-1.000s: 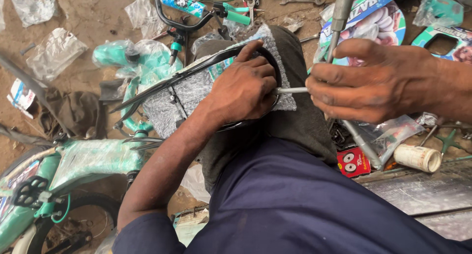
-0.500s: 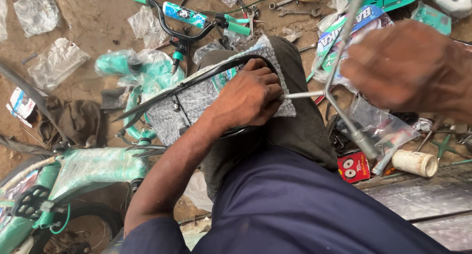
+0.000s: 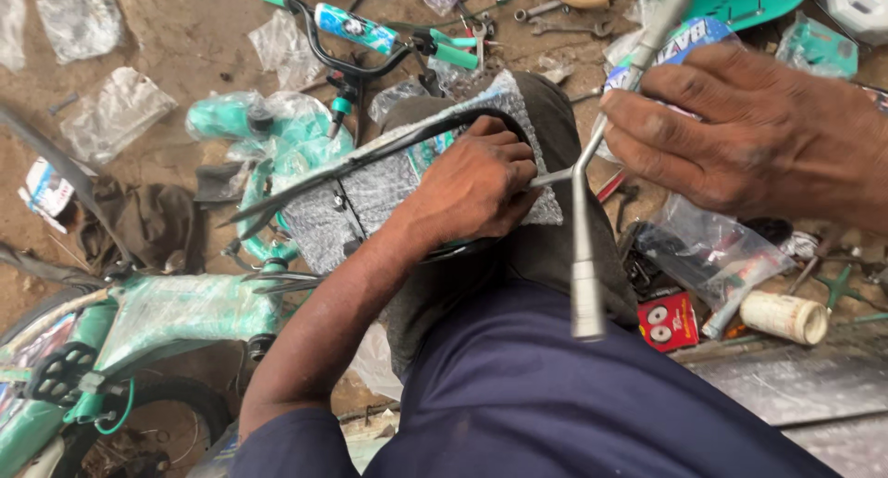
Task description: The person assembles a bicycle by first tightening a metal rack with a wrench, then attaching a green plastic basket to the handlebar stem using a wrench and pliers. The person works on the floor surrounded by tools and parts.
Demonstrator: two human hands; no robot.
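left hand (image 3: 476, 186): fingers clenched down on a foam-wrapped bike part (image 3: 416, 177) lying across the person's knee, pinning it there.
right hand (image 3: 758, 136): fingers curled round the upper arm of a three-way wrench (image 3: 585, 228), grasping it just right of the left-hand fingers.
wrench: one arm runs sideways to the left-hand fingers, its socket tip hidden beneath them; another hangs down toward the lap, the third rises past the right-hand fingers.
part: black curved stays (image 3: 370, 154) run along its far edge, the wrap is on all over.
progress: looks mid-tightening or mid-loosening of a fastener under the left-hand fingers; cannot tell which, nor how far the fastener is turned. the wrap is not yet stripped.
left of the fingers: wrapped green frame (image 3: 157, 316) with pedal and wheel.
beyond the fingers: handlebar (image 3: 365, 38) with green grips, loose spanners (image 3: 555, 11).
below the right-hand fingers: small red box (image 3: 668, 321), white tube (image 3: 784, 316), clear bags on the dirt floor.
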